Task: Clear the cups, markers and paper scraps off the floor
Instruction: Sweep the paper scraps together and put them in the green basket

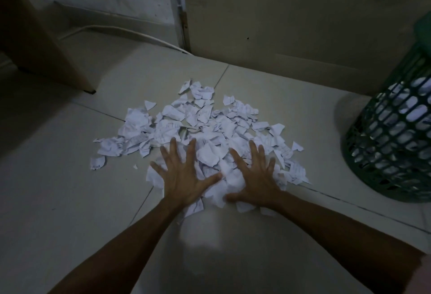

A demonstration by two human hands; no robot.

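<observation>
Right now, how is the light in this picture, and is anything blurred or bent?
Head view: dim overall, brightest on the paper scraps; a soft shadow falls on the floor between the forearms; the green basket and wall lines lean from wide-angle distortion; left hand and right hand look slightly soft.

The heap of paper scraps [200, 130] lies on the floor [58, 200], in front of the wall [291, 13]. Both hands rest flat on its near edge, left hand [184, 177] beside right hand [254, 177]. The basket [391, 144] stands to the right, well apart, with paper inside.
</observation>
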